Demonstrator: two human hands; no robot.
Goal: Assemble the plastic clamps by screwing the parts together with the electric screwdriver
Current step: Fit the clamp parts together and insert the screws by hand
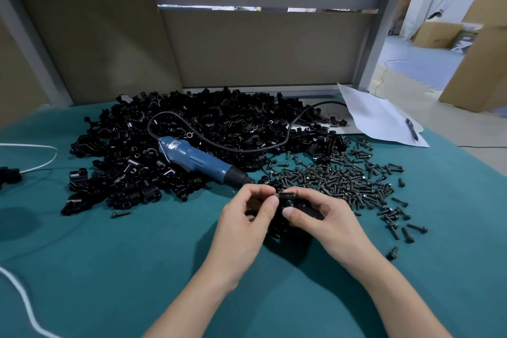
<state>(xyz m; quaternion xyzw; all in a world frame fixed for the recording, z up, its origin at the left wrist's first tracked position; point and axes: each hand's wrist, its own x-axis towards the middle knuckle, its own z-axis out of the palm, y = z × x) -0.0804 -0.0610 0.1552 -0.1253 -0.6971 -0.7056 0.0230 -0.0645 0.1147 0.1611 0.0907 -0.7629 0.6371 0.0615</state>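
Both hands, left hand (248,218) and right hand (319,214), grasped black clamp parts (288,200) together, apparently aligning them for a screw; the electric screwdriver (203,163) lay within reach.

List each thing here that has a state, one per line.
electric screwdriver, lying unheld against the pile of clamp parts
clamp, gripped between both hands
left hand, pinching the clamp
right hand, pinching the clamp
screws, loose, scattered on the cloth
pen, lying on the paper
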